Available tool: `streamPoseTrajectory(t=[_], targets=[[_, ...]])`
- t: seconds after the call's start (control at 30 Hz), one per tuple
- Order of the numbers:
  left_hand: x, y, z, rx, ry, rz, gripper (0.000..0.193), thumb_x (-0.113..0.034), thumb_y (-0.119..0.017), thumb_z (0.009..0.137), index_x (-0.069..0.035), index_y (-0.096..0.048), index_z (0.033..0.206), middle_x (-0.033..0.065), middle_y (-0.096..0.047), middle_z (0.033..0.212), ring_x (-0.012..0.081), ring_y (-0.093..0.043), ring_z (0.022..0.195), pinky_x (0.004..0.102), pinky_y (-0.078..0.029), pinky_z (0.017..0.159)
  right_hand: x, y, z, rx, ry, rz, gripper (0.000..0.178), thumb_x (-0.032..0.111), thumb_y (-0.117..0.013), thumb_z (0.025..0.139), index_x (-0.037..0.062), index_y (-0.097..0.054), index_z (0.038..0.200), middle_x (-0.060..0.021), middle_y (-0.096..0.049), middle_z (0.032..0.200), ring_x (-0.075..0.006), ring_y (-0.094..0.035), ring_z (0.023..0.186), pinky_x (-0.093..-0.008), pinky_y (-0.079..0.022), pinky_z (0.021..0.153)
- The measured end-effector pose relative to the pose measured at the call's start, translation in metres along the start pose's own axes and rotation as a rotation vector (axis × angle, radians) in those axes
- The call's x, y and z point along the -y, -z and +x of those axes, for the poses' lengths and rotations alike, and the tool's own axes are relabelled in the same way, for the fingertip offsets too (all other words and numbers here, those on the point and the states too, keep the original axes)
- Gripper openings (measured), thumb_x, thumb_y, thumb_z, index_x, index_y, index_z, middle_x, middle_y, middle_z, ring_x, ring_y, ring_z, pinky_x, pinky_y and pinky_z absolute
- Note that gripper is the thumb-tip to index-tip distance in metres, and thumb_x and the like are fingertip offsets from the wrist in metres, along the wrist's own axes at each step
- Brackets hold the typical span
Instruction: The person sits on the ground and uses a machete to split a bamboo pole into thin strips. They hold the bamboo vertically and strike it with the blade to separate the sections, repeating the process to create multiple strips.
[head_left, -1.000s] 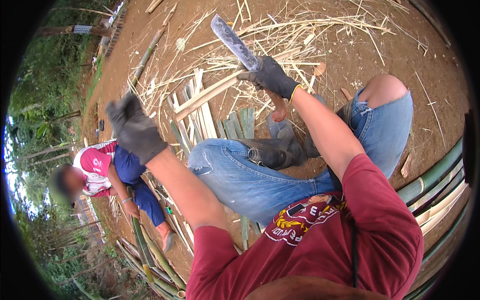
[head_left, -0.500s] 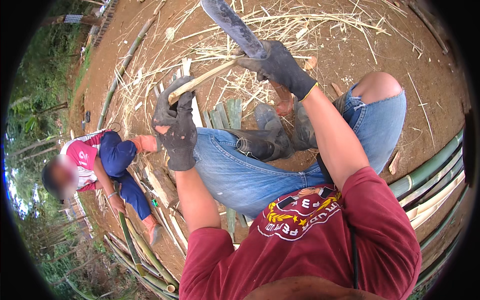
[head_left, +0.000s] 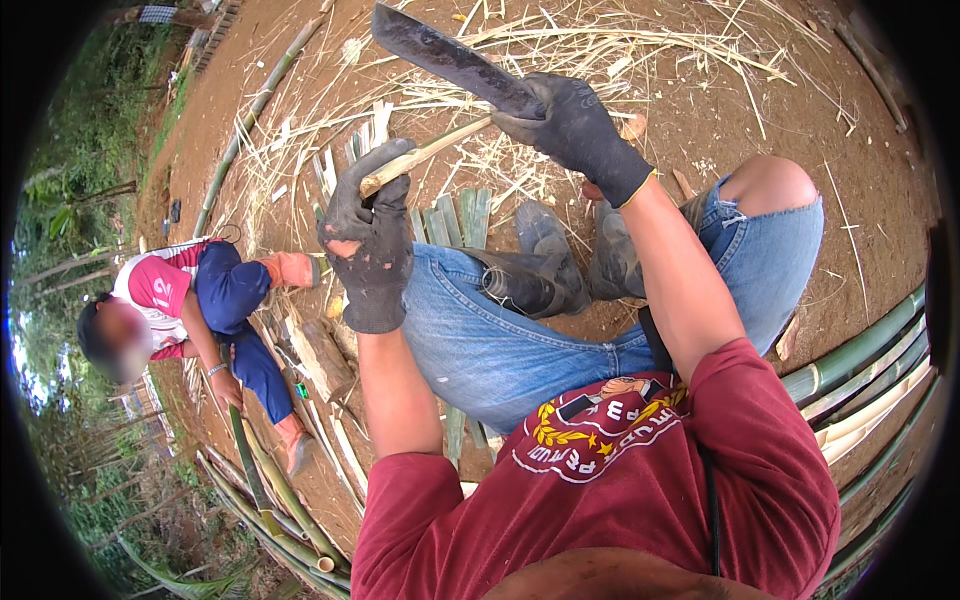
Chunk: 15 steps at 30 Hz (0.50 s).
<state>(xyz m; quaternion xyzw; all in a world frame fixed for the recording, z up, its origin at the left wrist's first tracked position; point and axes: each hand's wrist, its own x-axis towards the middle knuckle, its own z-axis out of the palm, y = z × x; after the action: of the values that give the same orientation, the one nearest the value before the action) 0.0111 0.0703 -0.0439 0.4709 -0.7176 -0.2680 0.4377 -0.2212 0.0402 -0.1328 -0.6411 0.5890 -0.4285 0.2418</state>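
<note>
The bamboo strip [head_left: 425, 157] is a pale, narrow length held tilted above the person's knees, its near end enclosed in the left hand [head_left: 368, 245] and its far end rising toward the blade. The left hand, in a dark worn glove, has its fingers fully curled around the strip's lower end. The right hand [head_left: 572, 130], also gloved, has its fingers wrapped tight on the handle of a machete [head_left: 450, 58]; the dark blade extends up and left, its edge meeting or just beside the strip's upper end; contact cannot be confirmed.

Step in hand, as judged: trimming or splitting the strip with the blade. The next move calls for a firm left grip held well clear of the edge, and a controlled stroke directed away from the body.

Below the hands lie the person's jeans and dark boots [head_left: 545, 270]. The bare earth ground [head_left: 720, 110] carries pale shavings and cut slats [head_left: 455, 215]. Green bamboo poles [head_left: 860, 350] lie along the ground's right edge. At the left edge another person [head_left: 200, 300] crouches, one hand on a pole.
</note>
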Motion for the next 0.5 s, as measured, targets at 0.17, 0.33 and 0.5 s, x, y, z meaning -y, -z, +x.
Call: streamPoseTrajectory(t=[0.17,0.33,0.5], targets=[[0.005,0.000,0.000,0.022,-0.032,-0.057,0.025,-0.014,-0.068,0.093,-0.002,-0.068,0.115,0.0092,-0.072,0.110,0.0171,-0.066,0.102,0.0310,-0.051,0.090,-0.003,-0.004,0.001,-0.038,0.101,-0.134,0.035,0.037,-0.074,0.082,0.0048,-0.067,0.091,-0.0151,-0.064,0.079,-0.0318,-0.065,0.076,-0.0405,-0.052,0.074],[0.011,0.000,0.002,0.014,-0.014,-0.021,0.024,-0.013,-0.068,0.093,-0.004,-0.069,0.115,0.0076,-0.072,0.110,0.0153,-0.066,0.100,0.0301,-0.052,0.088,0.032,0.012,-0.008,0.005,-0.163,0.427,0.028,0.031,-0.072,0.087,0.0060,-0.066,0.096,-0.0045,-0.060,0.073,-0.0143,-0.059,0.064,-0.0332,-0.050,0.061],[0.013,0.003,0.002,-0.014,0.024,0.001,0.024,-0.013,-0.067,0.094,-0.003,-0.068,0.115,0.0071,-0.072,0.108,0.0147,-0.066,0.098,0.0295,-0.052,0.084,0.034,0.069,-0.006,-0.069,0.190,1.315,0.024,0.030,-0.062,0.097,0.0068,-0.062,0.100,0.0014,-0.056,0.073,-0.0061,-0.048,0.054,-0.0254,-0.043,0.050]])
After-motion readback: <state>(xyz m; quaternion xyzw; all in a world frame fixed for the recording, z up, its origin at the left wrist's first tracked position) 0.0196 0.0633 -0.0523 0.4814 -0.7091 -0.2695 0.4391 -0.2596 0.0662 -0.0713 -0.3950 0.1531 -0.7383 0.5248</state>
